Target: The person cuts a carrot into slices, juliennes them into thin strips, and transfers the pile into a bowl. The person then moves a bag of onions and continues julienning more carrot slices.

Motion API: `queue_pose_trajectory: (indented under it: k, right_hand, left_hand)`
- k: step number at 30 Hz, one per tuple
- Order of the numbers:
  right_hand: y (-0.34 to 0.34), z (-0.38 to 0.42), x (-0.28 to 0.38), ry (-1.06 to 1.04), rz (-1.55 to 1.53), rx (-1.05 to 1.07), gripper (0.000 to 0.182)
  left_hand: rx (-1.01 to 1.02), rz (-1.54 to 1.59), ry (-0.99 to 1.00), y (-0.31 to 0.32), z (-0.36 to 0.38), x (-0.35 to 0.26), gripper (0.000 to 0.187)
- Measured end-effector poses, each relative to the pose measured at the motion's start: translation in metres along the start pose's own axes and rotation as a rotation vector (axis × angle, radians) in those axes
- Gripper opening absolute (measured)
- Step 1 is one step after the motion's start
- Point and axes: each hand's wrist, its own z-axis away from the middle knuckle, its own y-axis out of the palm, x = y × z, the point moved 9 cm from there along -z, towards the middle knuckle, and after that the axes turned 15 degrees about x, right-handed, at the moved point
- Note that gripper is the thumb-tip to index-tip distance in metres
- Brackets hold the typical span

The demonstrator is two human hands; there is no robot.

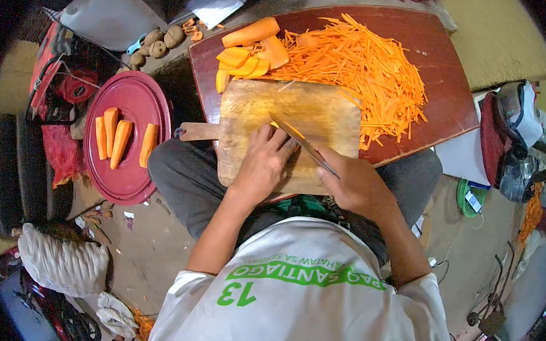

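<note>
A wooden cutting board (pixel 252 108) with a handle lies across the front of a red-brown board, over the lap. My right hand (pixel 358 182) grips a knife (pixel 313 149), its blade slanting up and left across the cutting board. Close against the blade, my left hand (pixel 264 157) presses down with curled fingers. A bit of orange carrot (pixel 274 124) shows at its fingertips; the rest is hidden under them. Beyond the board rises a big heap of carrot strips (pixel 370 75). Left of the heap are thick carrot slices (pixel 240 59) and a larger carrot piece (pixel 252 32).
To the left, a round red lid (pixel 97 169) carries several peeled carrots (pixel 121 142). Brown round root vegetables (pixel 157 48) lie on the floor behind it. A phone (pixel 473 201) rests over a green basin (pixel 467 193) at right. Bags (pixel 514 125) are piled farther right.
</note>
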Motion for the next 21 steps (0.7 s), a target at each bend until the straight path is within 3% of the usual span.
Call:
queue_pose_trajectory:
  k: [3, 6, 9, 15, 18, 21]
  right_hand:
    - [-0.002, -0.02, 0.0, -0.111, 0.079, -0.143, 0.045]
    - [-0.006, -0.021, 0.007, -0.122, 0.069, -0.156, 0.044]
    - [-0.005, -0.001, 0.006, -0.037, 0.016, -0.011, 0.044]
    - [0.003, -0.009, -0.006, 0.013, 0.046, -0.011, 0.042]
    - [-0.005, -0.03, 0.006, -0.157, 0.117, -0.148, 0.041]
    - [-0.004, -0.02, 0.002, 0.009, 0.112, -0.028, 0.041]
  left_hand:
    - [0.024, 0.007, -0.003, 0.005, -0.001, 0.003, 0.054]
    - [0.01, -0.007, 0.014, 0.005, -0.002, 0.002, 0.051]
    - [-0.023, -0.002, 0.024, -0.001, -0.001, 0.001, 0.047]
    - [-0.064, -0.013, 0.02, 0.003, 0.002, 0.006, 0.044]
    - [-0.056, 0.037, 0.001, 0.002, 0.002, 0.005, 0.041]
    - [-0.06, 0.054, 0.0, 0.002, 0.002, 0.01, 0.04]
